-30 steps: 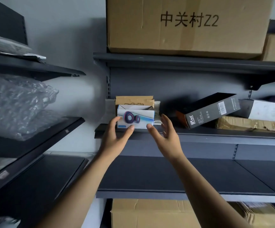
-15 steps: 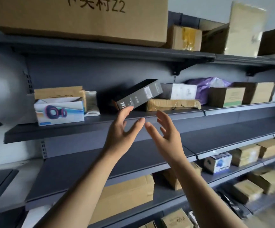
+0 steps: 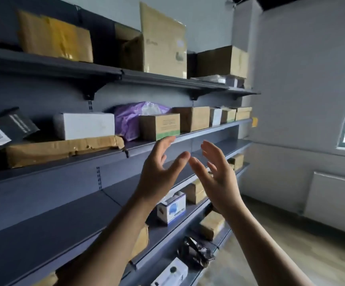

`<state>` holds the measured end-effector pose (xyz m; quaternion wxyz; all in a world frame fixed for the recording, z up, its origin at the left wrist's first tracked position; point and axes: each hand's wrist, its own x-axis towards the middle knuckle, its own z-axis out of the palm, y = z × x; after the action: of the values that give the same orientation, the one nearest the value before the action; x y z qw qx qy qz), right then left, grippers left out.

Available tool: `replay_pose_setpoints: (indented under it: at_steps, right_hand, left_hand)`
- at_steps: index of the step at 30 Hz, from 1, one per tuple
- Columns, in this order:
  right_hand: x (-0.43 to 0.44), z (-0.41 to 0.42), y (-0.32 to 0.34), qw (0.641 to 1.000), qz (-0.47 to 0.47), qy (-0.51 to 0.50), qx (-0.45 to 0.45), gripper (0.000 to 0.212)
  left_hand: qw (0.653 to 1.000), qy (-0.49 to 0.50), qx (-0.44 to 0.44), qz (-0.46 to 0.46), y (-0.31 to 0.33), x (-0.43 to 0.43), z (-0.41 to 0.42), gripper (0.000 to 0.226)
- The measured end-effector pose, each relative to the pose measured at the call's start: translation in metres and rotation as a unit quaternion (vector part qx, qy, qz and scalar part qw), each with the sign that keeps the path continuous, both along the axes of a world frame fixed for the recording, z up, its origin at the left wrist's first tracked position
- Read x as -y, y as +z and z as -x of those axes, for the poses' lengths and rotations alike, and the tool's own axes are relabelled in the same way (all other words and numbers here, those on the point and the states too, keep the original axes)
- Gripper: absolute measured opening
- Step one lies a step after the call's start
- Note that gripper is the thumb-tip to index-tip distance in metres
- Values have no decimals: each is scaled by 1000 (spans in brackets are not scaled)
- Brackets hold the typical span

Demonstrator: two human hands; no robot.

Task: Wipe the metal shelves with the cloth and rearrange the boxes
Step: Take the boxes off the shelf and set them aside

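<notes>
Seen from the head camera, both hands are raised in front of the dark metal shelves (image 3: 43,234) and hold nothing. The left hand (image 3: 159,174) and the right hand (image 3: 221,180) have loose, spread fingers, palms turned toward each other and thumb tips close together. Just past the left fingertips, a brown box with a green stripe (image 3: 160,125) stands on the middle shelf, with a purple bag (image 3: 129,118) and a white box (image 3: 85,124) to its left, the white box resting on a flat torn brown parcel (image 3: 64,149), while more brown boxes (image 3: 192,118) stand to the right
</notes>
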<state>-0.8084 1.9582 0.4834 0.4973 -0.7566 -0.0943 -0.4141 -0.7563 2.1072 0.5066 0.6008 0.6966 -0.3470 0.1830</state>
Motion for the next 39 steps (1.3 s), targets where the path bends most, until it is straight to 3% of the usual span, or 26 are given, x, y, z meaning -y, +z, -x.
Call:
replay_pose_setpoints:
  at_steps: [9,15,21,27,31,39]
  right_hand:
    - [153,-12,-2,993,12,-121,-6,77]
    - [224,-43,-13,985,10,-172,-9,94]
    - [295,-104,-17,978,12,-208,-17,87]
    - [389,-190,7,970,5,-242,9,98]
    - [450,-234,9,965,6,-262,17,92]
    - [575,-293,-2,954,-39,-296,32,75]
  left_hand:
    - [996,-83,18,-24,-4,167,-43,82]
    - [991,-127,20,-27,-14,248,-89,79]
    - [984,-172,32,-19,-23,333,-163,76]
    - [979,-201,42,-4,-9,433,-257,82]
    - [970,-238,46,7,-4,500,-305,79]
    - [955,-294,26,7,-16,640,-371,97]
